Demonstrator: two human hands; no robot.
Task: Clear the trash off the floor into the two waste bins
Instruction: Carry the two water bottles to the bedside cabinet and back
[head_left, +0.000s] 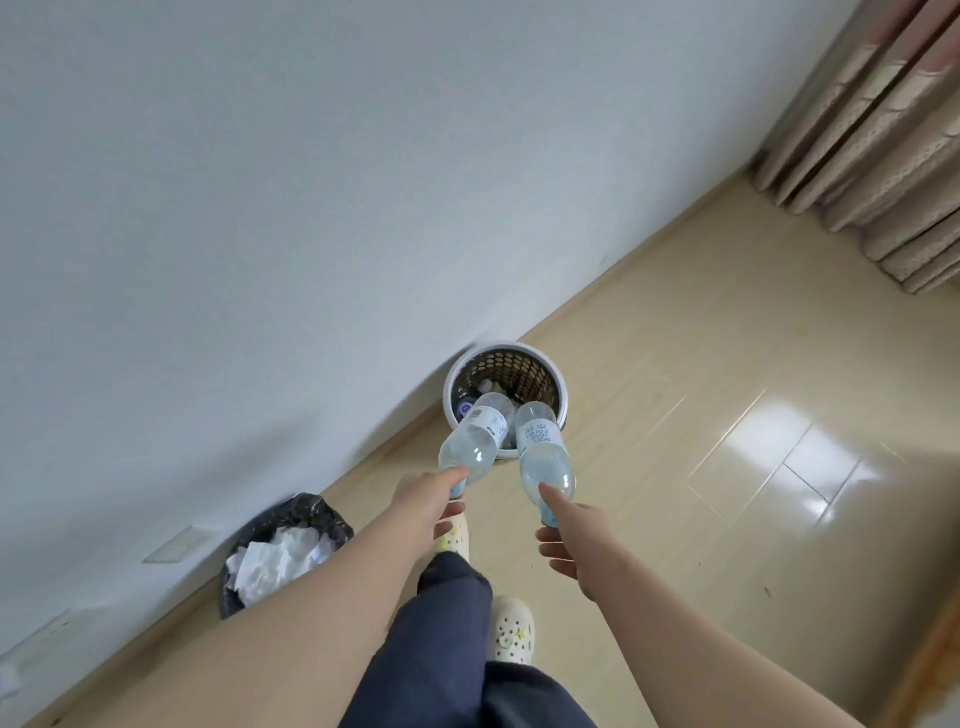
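Observation:
My left hand (434, 496) pinches the neck end of a clear plastic bottle (475, 436) with a white label. My right hand (569, 535) grips the neck end of a second clear bottle (543, 452) with blue print. Both bottles point base-first at the white mesh bin (558, 376) by the wall, their bases over its near rim. Inside that bin lie other bottles. A black bin (332, 514) at the left holds crumpled white paper (275, 564).
A white wall runs along the left, meeting the beige tiled floor (727, 415). Beige curtains (883, 156) hang at the upper right. My legs in dark trousers and white clogs (511, 636) stand below the hands.

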